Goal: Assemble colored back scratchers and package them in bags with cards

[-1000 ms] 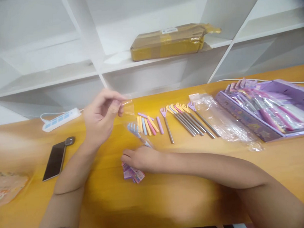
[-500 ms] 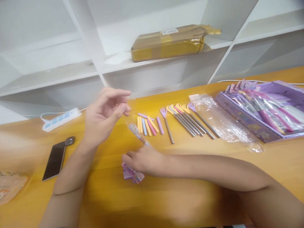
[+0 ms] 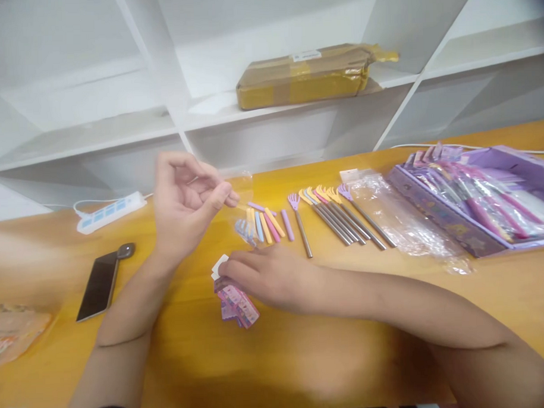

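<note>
My left hand (image 3: 187, 204) is raised, its thumb and fingertips pinched on a clear plastic bag (image 3: 241, 184) that is hard to see. A light-blue claw-shaped back scratcher head (image 3: 247, 230) shows through film below those fingertips; its shaft is hidden. Just nearer, my right hand (image 3: 268, 278) has its fingers closed on the edge of a card with a white corner (image 3: 219, 266). Under that hand lies a small pile of pink and purple printed cards (image 3: 242, 306). Whether the right palm also holds the scratcher's shaft is hidden.
Coloured handle grips (image 3: 266, 225) and several metal-shafted back scratchers (image 3: 335, 216) lie behind. To the right are clear bags (image 3: 388, 206) and a purple box (image 3: 464, 230) of packaged scratchers. A phone (image 3: 99, 284) and power strip (image 3: 111, 212) sit left. A taped carton (image 3: 303, 78) rests on the shelf.
My left hand has closed to a pinch on clear film. My right hand has shifted slightly right, a white card corner now showing at its fingertips. The blue claw has moved slightly right.
</note>
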A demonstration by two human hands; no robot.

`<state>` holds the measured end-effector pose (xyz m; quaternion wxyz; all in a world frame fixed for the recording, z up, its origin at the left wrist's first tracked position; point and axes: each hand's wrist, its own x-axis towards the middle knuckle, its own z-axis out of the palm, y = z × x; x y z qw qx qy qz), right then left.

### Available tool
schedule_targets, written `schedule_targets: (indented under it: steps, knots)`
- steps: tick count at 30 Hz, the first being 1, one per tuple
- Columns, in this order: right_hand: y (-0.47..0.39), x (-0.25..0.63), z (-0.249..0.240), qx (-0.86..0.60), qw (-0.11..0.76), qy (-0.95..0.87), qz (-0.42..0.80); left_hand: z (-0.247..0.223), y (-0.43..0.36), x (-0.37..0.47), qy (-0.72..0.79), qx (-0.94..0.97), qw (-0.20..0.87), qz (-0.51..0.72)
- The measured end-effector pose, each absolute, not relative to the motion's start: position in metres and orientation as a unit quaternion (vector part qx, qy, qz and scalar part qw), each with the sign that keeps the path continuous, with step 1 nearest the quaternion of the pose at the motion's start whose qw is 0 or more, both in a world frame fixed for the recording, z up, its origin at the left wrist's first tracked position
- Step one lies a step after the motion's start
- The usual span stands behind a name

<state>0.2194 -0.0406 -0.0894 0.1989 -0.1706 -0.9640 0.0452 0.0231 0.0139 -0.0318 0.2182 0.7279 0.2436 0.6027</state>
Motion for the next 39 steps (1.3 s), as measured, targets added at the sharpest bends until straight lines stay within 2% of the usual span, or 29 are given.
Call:
schedule_targets:
  steps: [4,7,11,14,17,21,26,32,39]
  knots:
    - [-0.045,0.249,-0.054,-0.208,0.435,-0.870,0.101,-0.032,0.008,0.024,0.277,0.730,0.203,0.591]
    - [-0.047,0.259,-0.038,-0.258,0.525,-0.804,0.107,-0.032,0.001,0.024,0.297,0.728,0.197,0.585]
    - [-0.044,0.263,-0.032,-0.329,0.539,-0.772,0.074,-0.032,-0.008,0.023,0.304,0.721,0.214,0.585]
    - [-0.039,0.266,-0.032,-0.292,0.587,-0.754,0.050,-0.032,-0.015,0.023,0.296,0.716,0.234,0.587]
    - [-0.036,0.269,-0.033,-0.248,0.612,-0.747,0.079,-0.031,-0.022,0.025,0.285,0.718,0.253,0.583]
    - [-0.038,0.271,-0.034,-0.248,0.605,-0.742,0.150,-0.030,-0.028,0.027,0.317,0.716,0.247,0.571]
    - [-0.033,0.271,-0.040,-0.236,0.629,-0.737,0.073,-0.030,-0.028,0.026,0.298,0.718,0.279,0.564]
    - [-0.021,0.267,-0.042,-0.217,0.655,-0.722,0.048,-0.028,-0.027,0.028,0.277,0.689,0.345,0.573]
    - [-0.021,0.267,-0.035,-0.211,0.623,-0.752,0.032,-0.028,-0.024,0.026,0.255,0.658,0.424,0.568]
